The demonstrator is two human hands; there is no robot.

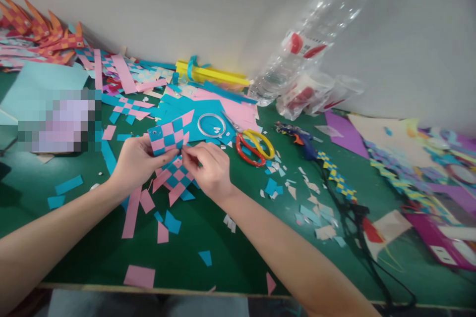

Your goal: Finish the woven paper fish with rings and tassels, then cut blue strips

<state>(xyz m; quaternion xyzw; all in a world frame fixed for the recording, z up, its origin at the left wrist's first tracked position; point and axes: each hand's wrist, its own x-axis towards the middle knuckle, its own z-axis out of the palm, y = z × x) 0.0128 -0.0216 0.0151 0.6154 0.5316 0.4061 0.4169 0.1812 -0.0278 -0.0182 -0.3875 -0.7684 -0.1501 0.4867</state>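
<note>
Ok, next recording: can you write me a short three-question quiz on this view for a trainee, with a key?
1. Which two colours make up the woven paper piece held in the left hand, with the right hand at its lower edge?
2. True or false: the scissors have one red handle and one yellow handle.
3. Which of these lies just left of the scissors in the picture?
A. clear bottle
B. round ring
C. purple paper

Key: 1. blue and pink; 2. true; 3. B.
</note>
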